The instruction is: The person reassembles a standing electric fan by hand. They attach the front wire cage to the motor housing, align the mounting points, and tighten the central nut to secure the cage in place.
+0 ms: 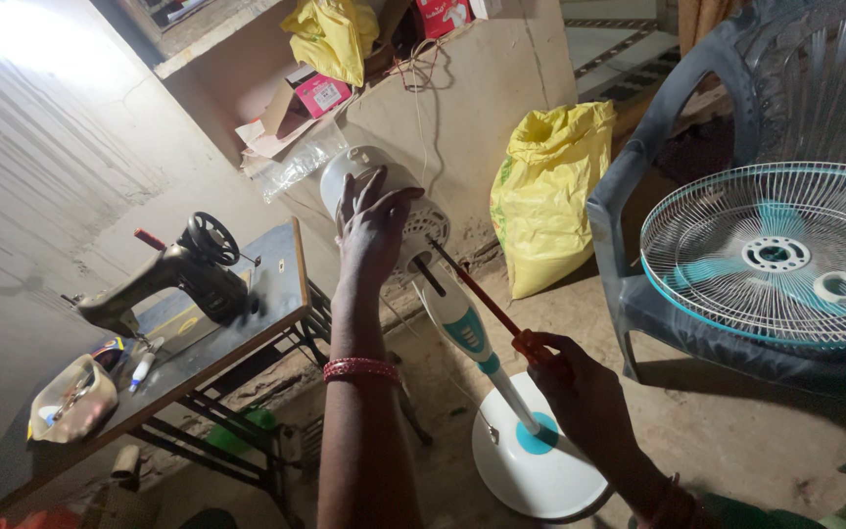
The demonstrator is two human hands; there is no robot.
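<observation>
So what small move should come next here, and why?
Probably drive the screwdriver tip into the motor housing and turn: the left hand braces the housing, the right hand holds the handle, and the tip sits at the vented face.

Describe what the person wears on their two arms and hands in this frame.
The left hand is bare, with a forearm bare up to a band of red beaded bangles at the wrist. The right hand is also bare, with dark reddish bangles at its wrist and a green sleeve edge just behind. No gloves or rings are discernible.
</observation>
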